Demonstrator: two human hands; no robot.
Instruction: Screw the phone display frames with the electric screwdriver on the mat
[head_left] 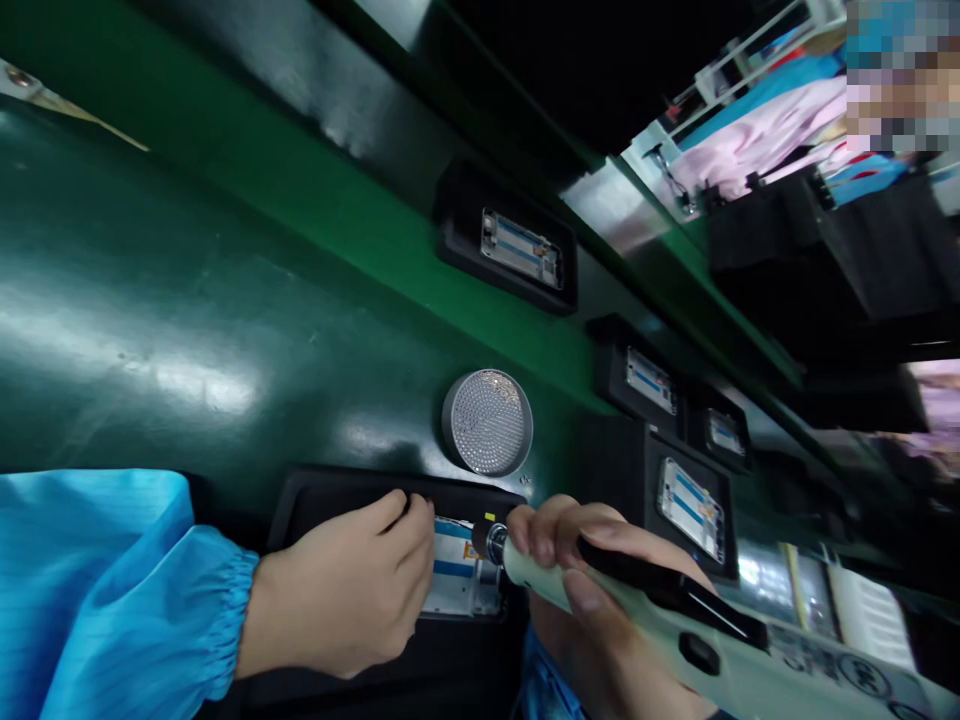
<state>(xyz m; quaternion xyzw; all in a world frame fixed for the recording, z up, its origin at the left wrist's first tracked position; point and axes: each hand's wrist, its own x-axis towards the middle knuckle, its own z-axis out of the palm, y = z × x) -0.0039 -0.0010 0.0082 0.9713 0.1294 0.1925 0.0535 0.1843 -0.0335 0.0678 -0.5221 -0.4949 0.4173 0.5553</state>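
An opened phone (454, 568) with blue strips and an orange flex part lies in a black tray (322, 500) in front of me. My left hand (352, 580) is closed over the phone's left end, its bent fingers against it; that end is hidden. Wrapped in my right hand (600, 560) is a pale green electric screwdriver (547, 575) with a black lever. The screwdriver's metal nose reaches over the phone's right part; whether its tip touches cannot be made out. Just beyond the tray stands a round grey dish (489, 422) with a dotted surface.
Several black trays with opened phones, such as one at the back (514, 240) and one at the right (691, 508), sit on the green bench (225, 300). Tiny screws (525, 480) lie beside the dish. Across the bench, a person's pink sleeve (780, 130) shows.
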